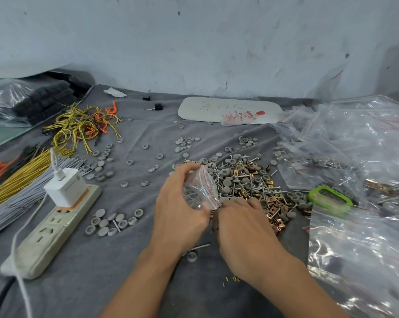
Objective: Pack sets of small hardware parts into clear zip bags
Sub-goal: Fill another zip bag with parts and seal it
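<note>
**Head view.**

- **Item:** small clear zip bag with a red seal strip (199, 188), part-filled with screws and grey caps.
- **Location:** at the near-left edge of the mixed heap of steel screws, grey round caps and brass clips (246, 184), on the grey-cloth worktop (125, 260).
- **Left grip** (180, 203): fingers and thumb curled round the bag's body.
- **Right grip** (242, 223): fingertips at the bag's red-strip corner, on the heap's near edge. Whether it pinches bag or parts cannot be told.
- **Handling, judged:** the film is thin, limp and slippery. The contents add slight weight and have sharp points. Best taken by the stiffer seal strip, mouth upward.
- **Right of heap:** green plastic device (329, 198) and loose clear bags (354, 244).
</note>
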